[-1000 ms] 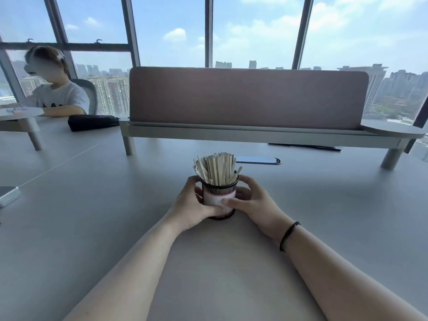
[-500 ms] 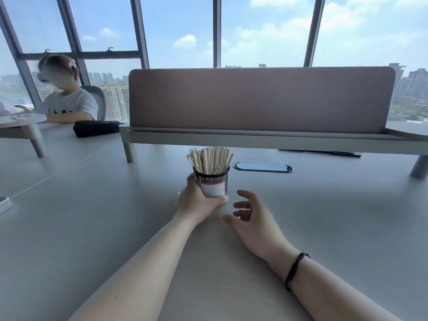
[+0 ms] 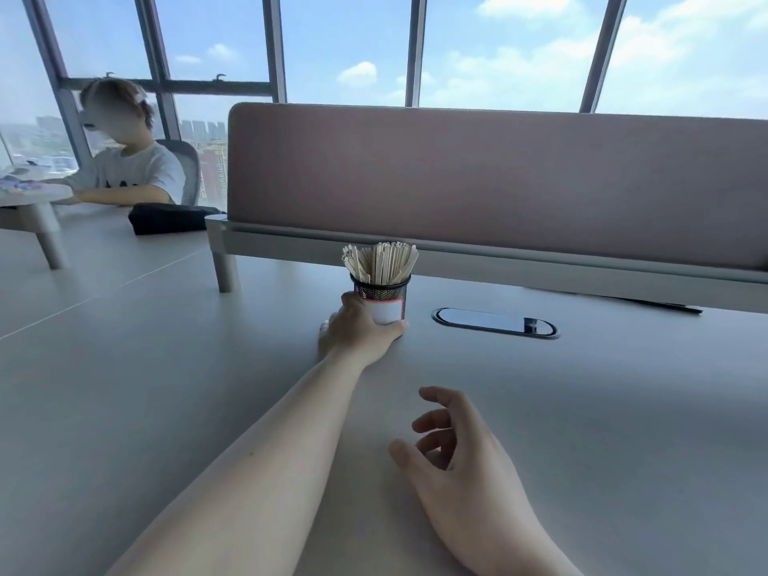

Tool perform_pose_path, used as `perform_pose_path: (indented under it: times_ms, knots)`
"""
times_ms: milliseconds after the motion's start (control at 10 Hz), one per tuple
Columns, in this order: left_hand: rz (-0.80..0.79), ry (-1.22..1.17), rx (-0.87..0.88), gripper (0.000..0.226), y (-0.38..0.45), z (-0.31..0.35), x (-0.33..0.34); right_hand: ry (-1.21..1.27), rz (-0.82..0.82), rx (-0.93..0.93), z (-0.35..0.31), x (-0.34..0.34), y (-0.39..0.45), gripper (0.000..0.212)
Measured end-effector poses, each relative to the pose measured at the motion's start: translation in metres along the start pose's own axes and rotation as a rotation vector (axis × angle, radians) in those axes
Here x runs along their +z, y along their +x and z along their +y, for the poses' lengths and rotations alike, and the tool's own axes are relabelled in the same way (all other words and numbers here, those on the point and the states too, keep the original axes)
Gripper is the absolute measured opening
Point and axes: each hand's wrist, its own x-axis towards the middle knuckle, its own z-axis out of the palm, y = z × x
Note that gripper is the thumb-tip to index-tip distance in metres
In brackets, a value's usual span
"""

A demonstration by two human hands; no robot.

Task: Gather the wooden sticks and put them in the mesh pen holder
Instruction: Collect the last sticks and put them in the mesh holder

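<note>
Left hand (image 3: 360, 331) grips the black wire-mesh pen holder (image 3: 383, 296) at 12 o'clock on the pale grey table (image 3: 166, 388).
Flat pale wooden sticks (image 3: 380, 261) stand bunched upright inside it; its white, red-edged label shows no readable writing. At 5 o'clock the right hand (image 3: 461, 459) hovers apart from it, fingers loosely curled, holding nothing.

We cannot see the pen holder's (image 3: 384, 299) lower left, behind the left hand (image 3: 359, 332); the partition (image 3: 498, 180) runs off right.
</note>
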Motion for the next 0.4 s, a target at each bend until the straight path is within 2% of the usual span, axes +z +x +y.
perform_pose_path:
  times_ms: [400]
  knots:
    - [-0.010,0.021,-0.011,0.095,-0.008,-0.004,-0.004,0.025,0.018,0.016,-0.005,-0.003,0.004,0.048]
